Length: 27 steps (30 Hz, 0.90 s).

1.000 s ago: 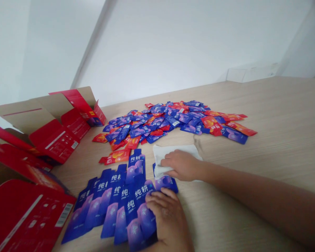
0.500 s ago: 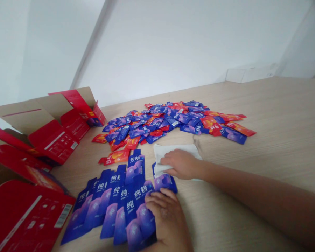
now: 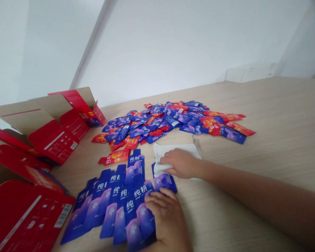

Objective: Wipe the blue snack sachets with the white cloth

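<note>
A pale wood-grain table (image 3: 252, 154) stretches back to a white wall (image 3: 189, 45).

On it, the right hand (image 3: 182, 163) has its fingers bent in a partly closed grip, grasping a white cloth (image 3: 174, 149) against the table. The cloth partly covers a single blue-purple packet (image 3: 165, 182). Nearer, the left hand (image 3: 166, 218) lies palm down with its fingers curled over the right edge of the blue-purple packets (image 3: 115, 199). It touches them, but its underside is hidden, so I cannot tell whether the grip pinches any. These packets lie face up in an overlapping spread reaching left from that hand.

Just beyond the spread is a red-orange packet (image 3: 117, 156). Farther back, a loose pile of mixed packets (image 3: 157, 122), blue and red, runs from left to right, some sticking out at its right end.

Along the left side stand open red boxes (image 3: 55, 140), flaps spread and tan insides showing; another red box (image 3: 28, 217) is nearest. A white box (image 3: 249, 73) sits at the far right by the wall.
</note>
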Available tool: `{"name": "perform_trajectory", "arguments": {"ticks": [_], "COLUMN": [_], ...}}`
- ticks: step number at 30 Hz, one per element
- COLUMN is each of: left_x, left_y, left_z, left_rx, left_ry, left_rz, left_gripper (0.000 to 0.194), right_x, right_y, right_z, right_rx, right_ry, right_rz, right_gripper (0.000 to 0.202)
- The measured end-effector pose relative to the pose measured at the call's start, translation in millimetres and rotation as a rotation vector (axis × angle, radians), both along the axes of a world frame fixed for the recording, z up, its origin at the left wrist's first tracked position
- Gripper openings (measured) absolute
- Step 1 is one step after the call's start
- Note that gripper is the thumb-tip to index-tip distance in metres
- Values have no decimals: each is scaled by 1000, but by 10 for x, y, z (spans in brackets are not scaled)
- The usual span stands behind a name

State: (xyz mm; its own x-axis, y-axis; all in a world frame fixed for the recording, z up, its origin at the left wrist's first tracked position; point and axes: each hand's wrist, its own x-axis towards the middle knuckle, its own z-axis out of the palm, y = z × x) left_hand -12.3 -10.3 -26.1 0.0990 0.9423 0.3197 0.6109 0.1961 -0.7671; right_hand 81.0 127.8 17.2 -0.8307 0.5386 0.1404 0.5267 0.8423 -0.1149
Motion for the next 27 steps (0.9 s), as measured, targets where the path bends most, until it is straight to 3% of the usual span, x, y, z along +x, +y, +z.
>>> {"name": "perform_trajectory", "arguments": {"ticks": [4,10,18,24,27], "left_x": [10,-25,7,47,54], "left_y": [-1,16,10,-3,-4], "left_z": [16,-12,0,52,64], "left_rx": [-8,27,13,-24,-20], "left_ry": [-6,4,-1,-23,-27], "left_rz": [31,-35,27,46,52], "left_gripper": [28,27,28,29,29], "right_x": [46,-14,44,-14,-35], "right_y": [32,-99,33,-142,-145], "right_z": [18,21,37,61,38], "right_rx": [2,-8,-12,-19,-18], "right_ry": [-9,-5,-20,-3,6], "right_rz": [-25,181,-77,178,162], "right_gripper": [28,23,27,24,24]}}
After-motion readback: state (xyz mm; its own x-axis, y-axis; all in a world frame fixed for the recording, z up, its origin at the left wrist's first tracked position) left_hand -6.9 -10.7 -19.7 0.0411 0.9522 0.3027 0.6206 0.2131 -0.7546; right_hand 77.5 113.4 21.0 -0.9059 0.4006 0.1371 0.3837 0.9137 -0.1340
